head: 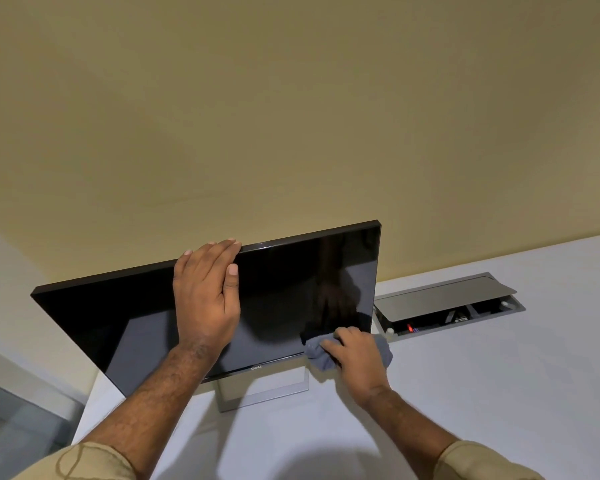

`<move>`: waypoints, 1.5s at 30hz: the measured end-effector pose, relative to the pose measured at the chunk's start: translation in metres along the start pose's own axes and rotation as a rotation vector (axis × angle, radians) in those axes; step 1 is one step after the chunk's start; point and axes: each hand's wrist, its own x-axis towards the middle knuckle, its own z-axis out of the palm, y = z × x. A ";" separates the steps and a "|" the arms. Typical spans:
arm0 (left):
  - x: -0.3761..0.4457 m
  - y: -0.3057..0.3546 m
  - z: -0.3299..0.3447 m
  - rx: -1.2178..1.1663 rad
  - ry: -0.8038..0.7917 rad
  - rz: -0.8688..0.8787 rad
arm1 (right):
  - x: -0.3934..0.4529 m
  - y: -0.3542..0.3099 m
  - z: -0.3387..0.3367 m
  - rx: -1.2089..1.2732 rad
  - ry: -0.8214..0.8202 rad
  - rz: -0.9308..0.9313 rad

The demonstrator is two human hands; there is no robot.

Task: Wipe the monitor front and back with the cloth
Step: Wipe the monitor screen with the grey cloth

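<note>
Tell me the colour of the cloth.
Grey; the cloth shows best in the head view.

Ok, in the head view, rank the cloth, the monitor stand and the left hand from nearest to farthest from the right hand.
1. cloth, held by the right hand at the lower right corner of the monitor.
2. monitor stand, to the left, below the screen.
3. left hand, up at the monitor's top edge.

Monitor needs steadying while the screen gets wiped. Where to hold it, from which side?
Probably the top edge of the monitor, from the front and above, about where the left hand rests now. The panel is thin and tilted on a narrow stand, so bracing high counters the push of the cloth under the right hand at the lower corner.
</note>
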 end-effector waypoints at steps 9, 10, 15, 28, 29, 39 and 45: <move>-0.001 0.001 0.000 -0.001 -0.001 -0.006 | -0.021 0.023 -0.014 -0.024 0.119 0.354; -0.002 0.002 0.000 -0.001 -0.002 -0.007 | -0.023 0.020 -0.014 -0.004 0.089 0.383; 0.000 0.002 0.000 0.002 -0.010 -0.015 | -0.014 -0.016 0.004 0.108 0.000 0.379; -0.001 0.002 -0.005 -0.001 -0.060 -0.021 | -0.029 0.007 -0.002 0.082 -0.029 0.500; -0.001 0.002 -0.005 0.000 -0.067 -0.025 | -0.032 0.010 -0.005 0.109 0.005 0.571; 0.002 0.001 -0.013 0.046 -0.175 -0.020 | 0.003 0.002 -0.065 0.503 0.499 0.604; 0.003 -0.001 -0.019 0.085 -0.233 0.001 | 0.038 -0.012 -0.099 0.617 0.613 0.481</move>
